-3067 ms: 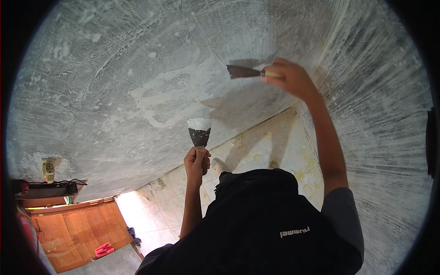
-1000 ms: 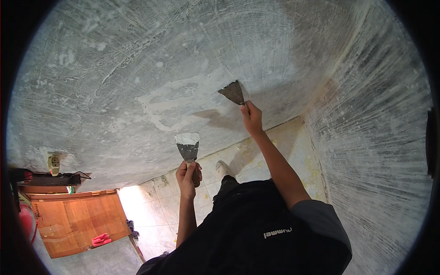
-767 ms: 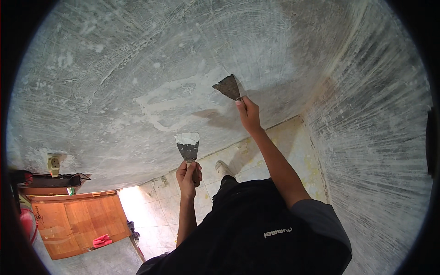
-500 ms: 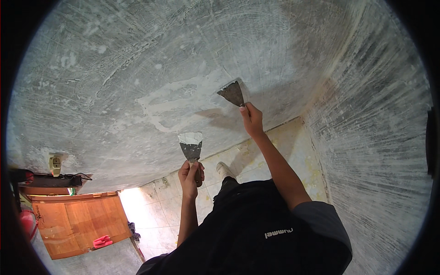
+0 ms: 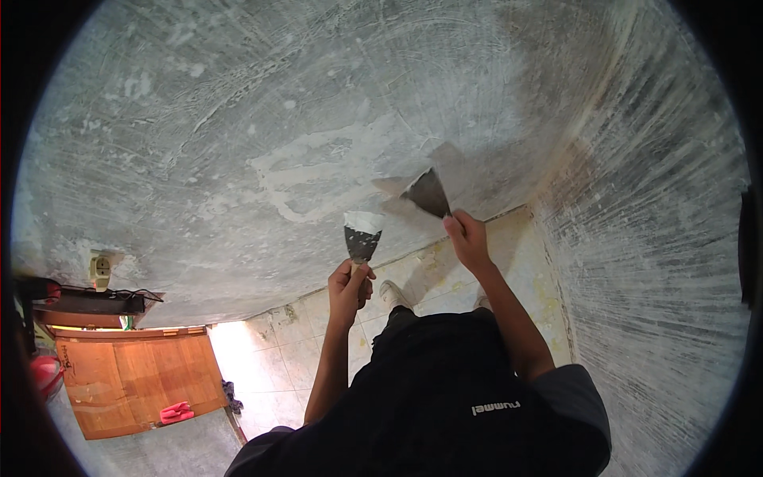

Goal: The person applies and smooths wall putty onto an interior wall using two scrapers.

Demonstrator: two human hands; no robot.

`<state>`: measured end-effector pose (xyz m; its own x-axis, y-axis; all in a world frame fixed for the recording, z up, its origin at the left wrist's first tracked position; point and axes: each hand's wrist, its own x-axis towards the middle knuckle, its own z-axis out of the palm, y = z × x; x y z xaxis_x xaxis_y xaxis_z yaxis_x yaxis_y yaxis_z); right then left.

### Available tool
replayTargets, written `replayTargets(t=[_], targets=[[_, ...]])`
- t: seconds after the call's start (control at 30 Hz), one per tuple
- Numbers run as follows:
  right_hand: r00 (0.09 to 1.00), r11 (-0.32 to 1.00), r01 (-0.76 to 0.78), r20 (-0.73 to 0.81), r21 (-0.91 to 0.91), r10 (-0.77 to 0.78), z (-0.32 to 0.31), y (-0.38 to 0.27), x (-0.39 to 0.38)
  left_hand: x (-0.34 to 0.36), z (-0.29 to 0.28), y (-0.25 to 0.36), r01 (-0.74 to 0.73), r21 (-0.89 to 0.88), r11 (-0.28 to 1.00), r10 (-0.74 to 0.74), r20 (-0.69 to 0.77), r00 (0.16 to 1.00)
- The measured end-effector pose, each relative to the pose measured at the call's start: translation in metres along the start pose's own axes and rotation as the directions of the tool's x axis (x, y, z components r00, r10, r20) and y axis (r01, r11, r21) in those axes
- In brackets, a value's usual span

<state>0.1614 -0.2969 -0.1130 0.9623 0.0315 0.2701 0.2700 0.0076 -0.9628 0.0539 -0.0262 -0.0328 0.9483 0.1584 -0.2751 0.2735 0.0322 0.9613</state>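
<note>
My left hand (image 5: 350, 288) is closed round the handle of a putty knife (image 5: 363, 240), held blade up. White filler coats the blade's top edge, with white specks on the dark metal below. Higher and to the right, my right hand (image 5: 470, 238) grips a second putty knife (image 5: 430, 193), its dark blade tilted up and left. That blade looks apart from the wall, with shadows beside it. Behind both blades the grey plastered wall (image 5: 238, 230) carries a pale, wet-looking patch of filler (image 5: 306, 171).
A second grey wall (image 5: 644, 262) meets the first at a corner on the right. Tiled floor (image 5: 294, 338) lies below, with my shoe (image 5: 393, 294) on it. At the left are a socket (image 5: 100, 270), a wooden door (image 5: 143, 381) and a pink cloth (image 5: 176, 413).
My right hand has drawn its putty knife down and away from the wall. My left hand has moved right and up, bringing the two blades closer together.
</note>
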Motion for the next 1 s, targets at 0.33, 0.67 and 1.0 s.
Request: replayTargets(t=[0.33,0.67,1.0], targets=[[0.948,0.937,-0.124,0.241,-0.327,0.210,-0.022,-0.092,-0.047,-0.003,0.020,0.008,-0.061,0.080,0.995,0.045,0.186,0.981],[0.983,0.963,-0.101,0.126,-0.250,0.136,-0.030,-0.050,-0.068,-0.007,0.014,-0.008,-0.055,-0.124,0.991,0.059,0.028,0.998],[0.989,0.988,0.146,0.025,0.047,-0.147,0.031,-0.044,0.050,-0.010,0.017,0.000,-0.105,-0.146,0.984,0.111,0.034,0.993]])
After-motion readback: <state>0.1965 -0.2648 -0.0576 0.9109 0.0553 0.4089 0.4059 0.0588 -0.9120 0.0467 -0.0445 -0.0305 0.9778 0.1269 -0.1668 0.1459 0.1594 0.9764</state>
